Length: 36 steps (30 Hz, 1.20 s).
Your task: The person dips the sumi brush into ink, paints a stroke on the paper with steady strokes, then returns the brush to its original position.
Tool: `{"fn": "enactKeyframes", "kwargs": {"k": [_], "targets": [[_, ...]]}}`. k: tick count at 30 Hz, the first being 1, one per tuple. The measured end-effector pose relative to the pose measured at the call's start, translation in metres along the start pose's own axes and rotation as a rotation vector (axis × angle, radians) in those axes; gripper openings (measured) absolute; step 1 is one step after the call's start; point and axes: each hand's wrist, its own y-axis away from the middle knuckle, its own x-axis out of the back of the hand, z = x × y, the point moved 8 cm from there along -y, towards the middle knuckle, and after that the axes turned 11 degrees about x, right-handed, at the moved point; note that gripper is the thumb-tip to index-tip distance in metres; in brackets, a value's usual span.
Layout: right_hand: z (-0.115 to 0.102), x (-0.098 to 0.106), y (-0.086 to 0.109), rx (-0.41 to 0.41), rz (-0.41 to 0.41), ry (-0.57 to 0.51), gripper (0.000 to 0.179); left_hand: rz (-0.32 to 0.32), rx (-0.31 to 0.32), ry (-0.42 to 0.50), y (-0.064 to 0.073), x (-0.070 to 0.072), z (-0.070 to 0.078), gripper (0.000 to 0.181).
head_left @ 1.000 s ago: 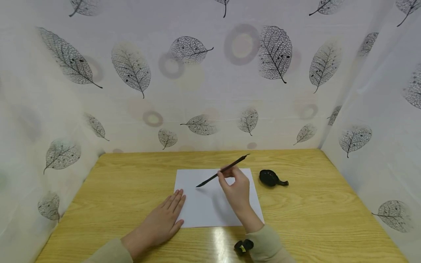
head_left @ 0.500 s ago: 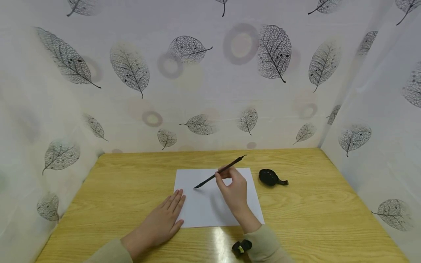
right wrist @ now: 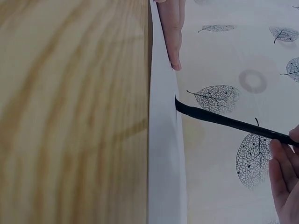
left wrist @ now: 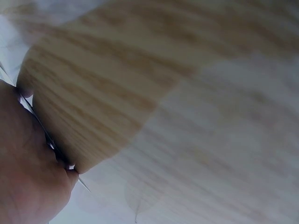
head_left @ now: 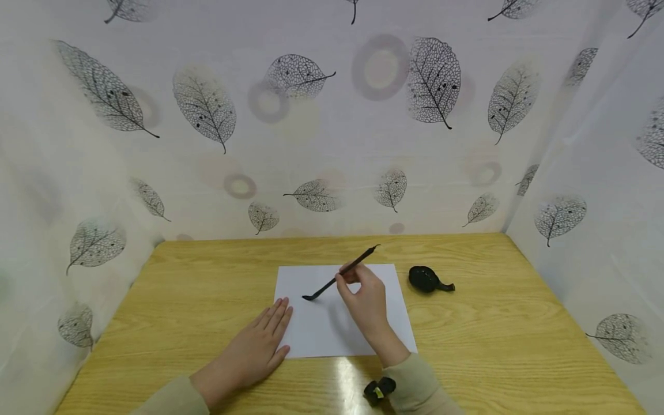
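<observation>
A dark-handled writing brush [head_left: 332,281] slants across the head view, pinched near its middle by the fingers and thumb of my right hand [head_left: 367,300]. Its black bristle tip [right wrist: 184,107] is bent against the white sheet of paper [head_left: 311,334], as the right wrist view shows. My left hand [head_left: 259,346] lies flat with straight fingers on the paper's left edge. In the left wrist view, only part of the left hand [left wrist: 32,158] shows, low against the table.
A small black dish with a short handle [head_left: 424,279] stands right of the paper on the wooden table [head_left: 493,346]. A black wrist device [head_left: 380,391] is at my right cuff. Leaf-patterned white cloth [head_left: 321,138] encloses the back and sides.
My right hand has moved a little left and down with the brush. The tip, straight earlier, is now bent against the paper. The left hand has stayed in place.
</observation>
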Motion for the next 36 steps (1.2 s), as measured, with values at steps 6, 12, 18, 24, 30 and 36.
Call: {"fn": "enactKeyframes", "kwargs": {"k": [6,12,18,24,30,36], "targets": [[-0.006,-0.002,-0.002,0.042,-0.053,0.074,0.011,-0.003,0.000,-0.006,0.001,0.001,0.000,0.070],[-0.012,-0.006,-0.003,0.075,-0.108,0.129,0.011,-0.016,0.002,-0.004,0.001,0.002,0.001,0.070],[-0.015,-0.006,-0.004,0.082,-0.126,0.143,0.010,-0.017,0.003,-0.005,0.000,0.002,0.000,0.070],[-0.016,-0.005,-0.004,0.087,-0.136,0.150,0.010,-0.013,0.000,-0.019,0.000,0.001,0.000,0.070],[-0.018,-0.004,-0.004,0.107,-0.131,0.161,0.012,-0.010,-0.002,-0.010,0.000,0.003,0.001,0.069],[-0.020,-0.003,-0.005,0.123,-0.122,0.169,0.013,-0.014,-0.001,0.006,0.001,0.005,0.002,0.070]]}}
